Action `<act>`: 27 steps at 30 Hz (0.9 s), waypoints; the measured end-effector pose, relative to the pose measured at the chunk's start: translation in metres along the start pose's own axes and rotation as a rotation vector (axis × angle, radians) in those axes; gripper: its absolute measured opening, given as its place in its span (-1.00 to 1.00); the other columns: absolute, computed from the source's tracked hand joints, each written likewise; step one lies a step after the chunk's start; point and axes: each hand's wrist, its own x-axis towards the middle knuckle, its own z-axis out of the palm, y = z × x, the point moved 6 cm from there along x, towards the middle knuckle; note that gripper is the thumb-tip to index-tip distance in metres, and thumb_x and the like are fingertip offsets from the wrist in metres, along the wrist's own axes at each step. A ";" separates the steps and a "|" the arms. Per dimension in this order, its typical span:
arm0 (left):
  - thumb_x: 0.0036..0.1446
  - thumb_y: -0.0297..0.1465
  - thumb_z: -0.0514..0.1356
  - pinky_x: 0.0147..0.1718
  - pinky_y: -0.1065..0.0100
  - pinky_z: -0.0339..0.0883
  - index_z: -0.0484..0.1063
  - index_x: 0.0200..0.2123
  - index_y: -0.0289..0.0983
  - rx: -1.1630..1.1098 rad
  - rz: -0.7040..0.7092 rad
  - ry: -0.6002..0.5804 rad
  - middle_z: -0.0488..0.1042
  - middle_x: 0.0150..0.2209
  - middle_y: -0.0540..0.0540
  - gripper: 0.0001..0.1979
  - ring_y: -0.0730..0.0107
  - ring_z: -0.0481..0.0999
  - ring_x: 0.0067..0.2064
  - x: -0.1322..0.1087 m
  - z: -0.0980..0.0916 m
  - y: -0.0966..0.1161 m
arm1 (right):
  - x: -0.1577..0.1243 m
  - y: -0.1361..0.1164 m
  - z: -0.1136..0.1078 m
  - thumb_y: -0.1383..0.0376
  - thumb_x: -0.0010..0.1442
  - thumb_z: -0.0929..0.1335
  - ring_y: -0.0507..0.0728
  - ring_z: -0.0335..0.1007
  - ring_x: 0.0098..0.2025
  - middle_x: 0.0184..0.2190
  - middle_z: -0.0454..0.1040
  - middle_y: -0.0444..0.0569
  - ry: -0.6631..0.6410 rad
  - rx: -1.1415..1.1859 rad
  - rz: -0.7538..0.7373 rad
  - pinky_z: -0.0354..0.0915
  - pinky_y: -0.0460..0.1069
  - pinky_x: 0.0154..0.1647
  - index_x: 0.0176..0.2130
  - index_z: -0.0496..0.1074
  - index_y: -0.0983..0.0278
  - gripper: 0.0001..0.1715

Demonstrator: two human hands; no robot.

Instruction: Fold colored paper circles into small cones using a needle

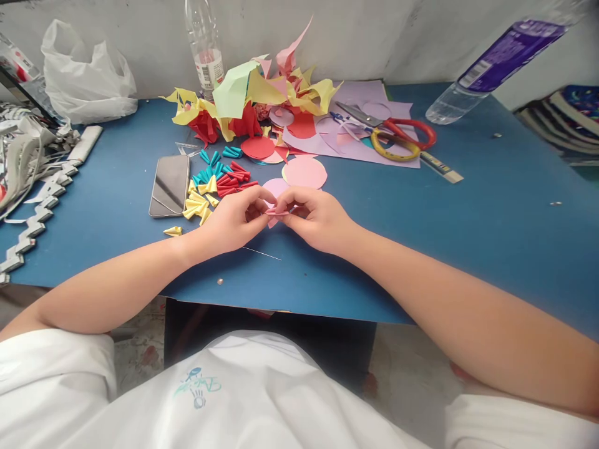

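Note:
My left hand and my right hand meet over the blue table, fingertips pinched on a small piece of pink paper. The piece looks folded or rolled, though fingers hide part of it. Just behind them lie a pink paper circle and a lilac paper circle. By my left hand is a pile of little paper cones: teal cones, red cones and yellow cones. One yellow cone lies apart, nearer my left forearm. A thin white stick rests in front of my hands.
A phone lies left of the cones. Crumpled paper scraps, a red circle and lilac sheets fill the back. Scissors rest there. A purple-labelled bottle stands right, a plastic bag left.

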 end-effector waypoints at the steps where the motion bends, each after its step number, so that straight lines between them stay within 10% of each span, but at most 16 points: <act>1: 0.44 -0.08 0.47 -0.21 0.27 0.60 0.62 0.01 -0.18 -0.008 0.007 -0.001 0.82 -0.18 -0.11 -0.68 0.27 0.72 -0.25 0.000 0.001 0.000 | 0.000 0.000 0.000 -0.15 0.42 0.71 0.27 0.80 -0.14 -0.20 0.82 -0.03 -0.001 -0.006 0.006 0.69 0.15 -0.08 -0.20 0.62 0.11 -0.51; 13: 0.44 -0.25 0.38 -0.10 0.24 0.67 0.68 -0.10 -0.21 0.003 0.082 0.029 0.81 -0.16 -0.14 -0.84 0.21 0.78 -0.16 0.000 0.000 0.008 | -0.004 0.001 -0.004 -0.24 0.31 0.76 0.28 0.80 -0.23 -0.18 0.85 0.02 0.021 -0.010 0.077 0.69 0.17 -0.19 -0.17 0.70 0.13 -0.42; 27: 0.45 -0.37 0.36 -0.13 0.24 0.64 0.76 -0.12 -0.25 0.053 0.055 0.065 0.83 -0.22 -0.14 -0.86 0.21 0.76 -0.23 -0.003 0.002 0.008 | -0.009 -0.009 -0.005 -0.02 0.56 0.62 0.33 0.88 -0.21 -0.21 0.88 -0.05 0.048 -0.234 -0.073 0.81 0.26 -0.01 -0.12 0.72 0.03 -0.76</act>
